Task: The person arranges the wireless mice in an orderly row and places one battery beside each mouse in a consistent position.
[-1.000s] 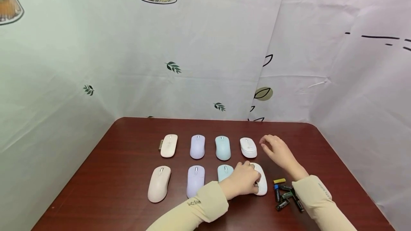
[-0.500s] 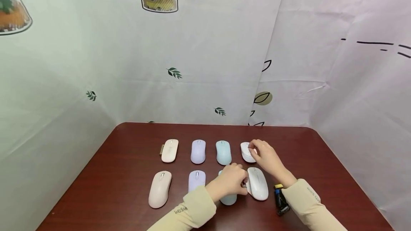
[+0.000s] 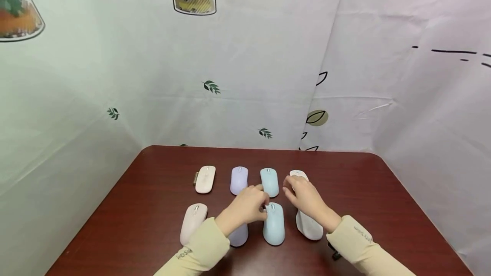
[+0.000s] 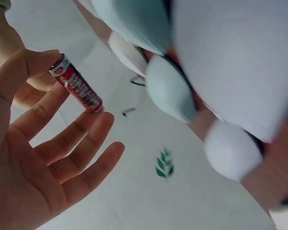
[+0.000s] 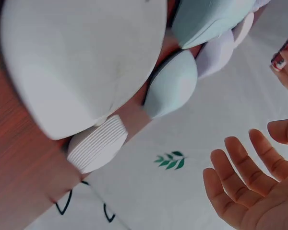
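My left hand (image 3: 245, 205) is above the near lavender computer mouse (image 3: 238, 237), beside the near pale-blue mouse (image 3: 274, 229). It pinches a red and silver battery (image 4: 78, 86) between thumb and fingers, the other fingers spread. In the right wrist view the battery (image 5: 281, 56) shows at the right edge. My right hand (image 3: 307, 197) hovers with relaxed fingers and nothing in it. From the head it overlaps the near white mouse (image 3: 310, 228) and the far white mouse (image 3: 298, 173), hiding part of both.
In the far row stand a cream mouse (image 3: 205, 179), a lavender mouse (image 3: 239, 178) and a pale-blue mouse (image 3: 270, 182). A small gold-brown cylinder (image 3: 195, 178) lies beside the cream one. A near beige mouse (image 3: 191, 224) is at left. Dark batteries (image 3: 336, 255) are mostly hidden by the right sleeve.
My left hand has travelled left from the near white mouse, past the near pale-blue one, to the near lavender mouse. My right hand has come left and nearer, over the white mice.
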Demonstrator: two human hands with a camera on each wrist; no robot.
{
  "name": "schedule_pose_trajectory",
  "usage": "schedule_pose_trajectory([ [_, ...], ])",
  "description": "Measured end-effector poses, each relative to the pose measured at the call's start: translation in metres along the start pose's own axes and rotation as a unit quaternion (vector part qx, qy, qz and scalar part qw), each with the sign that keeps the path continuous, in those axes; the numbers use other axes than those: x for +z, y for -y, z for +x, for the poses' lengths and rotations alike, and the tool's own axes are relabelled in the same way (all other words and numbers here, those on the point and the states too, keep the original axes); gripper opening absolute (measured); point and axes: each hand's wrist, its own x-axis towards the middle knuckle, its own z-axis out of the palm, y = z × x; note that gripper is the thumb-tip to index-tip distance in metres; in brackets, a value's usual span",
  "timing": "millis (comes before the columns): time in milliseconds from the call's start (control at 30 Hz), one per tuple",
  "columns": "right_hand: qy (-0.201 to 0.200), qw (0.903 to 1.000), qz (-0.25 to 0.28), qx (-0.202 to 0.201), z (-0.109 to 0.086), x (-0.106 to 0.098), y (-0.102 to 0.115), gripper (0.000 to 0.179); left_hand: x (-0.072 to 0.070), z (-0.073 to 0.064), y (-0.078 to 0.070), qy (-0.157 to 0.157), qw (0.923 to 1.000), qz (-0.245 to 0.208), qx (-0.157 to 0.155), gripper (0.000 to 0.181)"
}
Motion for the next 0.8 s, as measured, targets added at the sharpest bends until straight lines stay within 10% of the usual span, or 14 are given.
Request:
schedule_pose_trajectory([
  [433,0.006,0.9977,0.005,-0.067,0.020,0.010,0.019,0.008,-0.014,-0.025,0.039,-0.031,0.9962,-0.064,-0.051,0.012],
  [800,0.054,0.9955,0.070,-0.033,0.046,0.025,0.032,0.013,-0.001,-0.040,0.077,-0.076,0.9932,-0.069,-0.055,0.017],
])
